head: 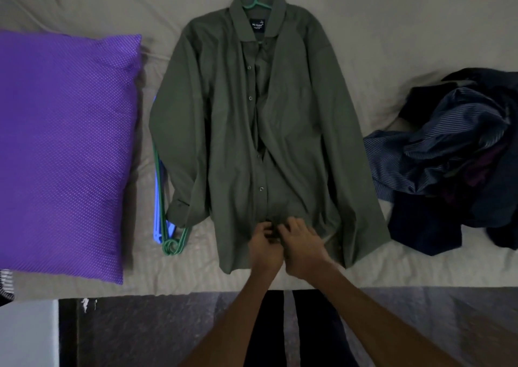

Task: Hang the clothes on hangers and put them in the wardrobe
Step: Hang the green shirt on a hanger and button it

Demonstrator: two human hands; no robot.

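Olive green shirt (pixel 252 131) lies flat, front up, on the beige bed sheet (pixel 392 30), collar away from the camera, hem near the bed edge. It's already on a green hanger (pixel 253 0): the hook sticks out past the collar and the shoulders of the hanger sit inside the neck opening. Dark label is visible inside the collar. Placket is partly open through the upper and middle chest, several buttons showing along it. Left sleeve runs down the shirt's left side, cuff folded near the hem; right sleeve lies along the right edge. Both hands are at the lower placket, close together and touching the fabric. Left hand (pixel 265 247) has fingers curled in, pinching the placket edge. Right hand (pixel 301 244) also curled, fingertips pinching the opposite edge of the shirt front right beside the left. Can't tell whether a button sits between the fingers, too small and dark. Spare hangers (pixel 165 226), green and blue, lie stacked just left of the shirt, partly under the left sleeve, hooks toward the camera. Purple pillow (pixel 64 147) further left, apart from the shirt. Pile of dark clothes (pixel 459 159), including a striped blue piece, on the right side of the bed, near the right sleeve. Dark floor (pixel 157 333) below the bed edge.
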